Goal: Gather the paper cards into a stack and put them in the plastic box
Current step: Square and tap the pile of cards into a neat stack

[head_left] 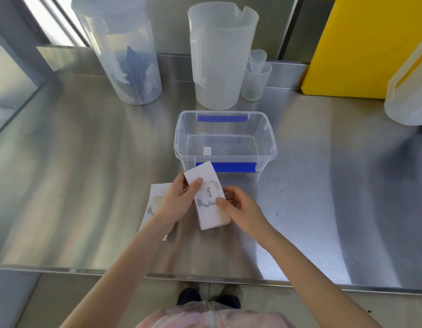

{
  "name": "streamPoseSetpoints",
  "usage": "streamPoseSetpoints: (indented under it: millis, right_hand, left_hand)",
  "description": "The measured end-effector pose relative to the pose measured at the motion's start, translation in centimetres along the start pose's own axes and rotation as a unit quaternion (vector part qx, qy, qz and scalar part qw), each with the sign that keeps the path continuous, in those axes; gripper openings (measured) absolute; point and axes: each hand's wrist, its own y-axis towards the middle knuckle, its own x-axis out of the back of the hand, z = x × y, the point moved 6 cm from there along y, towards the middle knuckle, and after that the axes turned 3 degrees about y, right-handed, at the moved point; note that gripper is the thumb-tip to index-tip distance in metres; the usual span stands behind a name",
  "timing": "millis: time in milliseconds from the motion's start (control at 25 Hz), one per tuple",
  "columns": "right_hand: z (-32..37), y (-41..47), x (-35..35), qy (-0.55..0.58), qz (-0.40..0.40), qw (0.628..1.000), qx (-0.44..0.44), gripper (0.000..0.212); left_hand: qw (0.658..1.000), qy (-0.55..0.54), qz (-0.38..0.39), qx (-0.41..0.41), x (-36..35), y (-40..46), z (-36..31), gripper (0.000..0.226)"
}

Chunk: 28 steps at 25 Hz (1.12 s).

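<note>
Both hands grip one stack of cards (pixel 208 197) (top one reads "love"): the left hand (pixel 179 200) pinches its left edge, the right hand (pixel 238 204) its right edge. Another card (pixel 155 202) lies on the desk (pixel 86 185) under the left hand. The box (pixel 225 140) stands open just beyond.

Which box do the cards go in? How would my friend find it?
Look at the middle of the shiny steel table, just beyond the two hands holding the stack of cards. There sits the clear plastic box, low, rectangular, with no lid on. Unlike the tall round jugs behind it, it has blue clips on its long sides.
</note>
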Motion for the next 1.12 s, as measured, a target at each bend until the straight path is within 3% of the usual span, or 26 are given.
streamPoseSetpoints:
  millis: [160,440,520,600,680,800,840,960,1120]
  right_hand:
    - [1.2,1.7,-2.7,-0.024,0.042,0.999,-0.016,0.016]
    - [-0.4,4.2,-8.7,-0.057,0.116,0.987,-0.092,0.010]
    - [-0.9,4.4,-9.7,-0.056,0.123,0.985,-0.111,0.009]
    - [-1.3,4.4,-10.1,-0.069,0.119,0.983,-0.121,0.022]
    - [-1.6,4.4,-9.8,-0.090,0.101,0.984,-0.118,0.026]
    - [-2.4,4.3,-9.3,-0.081,0.106,0.980,-0.150,0.044]
    - [-2.5,4.1,-9.4,-0.052,0.122,0.978,-0.158,0.041]
    - [-2.8,3.5,-9.9,0.041,0.170,0.970,-0.170,0.037]
    - [-3.0,3.3,-9.1,0.029,0.187,0.969,-0.161,0.035]
  left_hand:
    - [0.997,0.049,-0.056,-0.022,3.5,0.6,-0.4,0.015]
    - [0.956,0.269,-0.120,-0.017,7.8,1.0,2.0,0.047]
    - [0.948,0.295,-0.114,-0.022,8.1,0.9,3.0,0.048]
    - [0.946,0.302,-0.118,-0.028,8.2,0.7,3.7,0.048]
    - [0.951,0.285,-0.123,0.006,8.5,0.7,4.3,0.053]
    - [0.949,0.267,-0.061,0.156,8.7,0.9,5.6,0.054]
    - [0.946,0.265,-0.028,0.185,8.6,1.0,5.8,0.051]
    - [0.961,0.182,0.059,0.200,8.0,1.2,5.6,0.039]
    - [0.964,0.075,0.131,0.219,7.0,0.8,5.7,0.034]
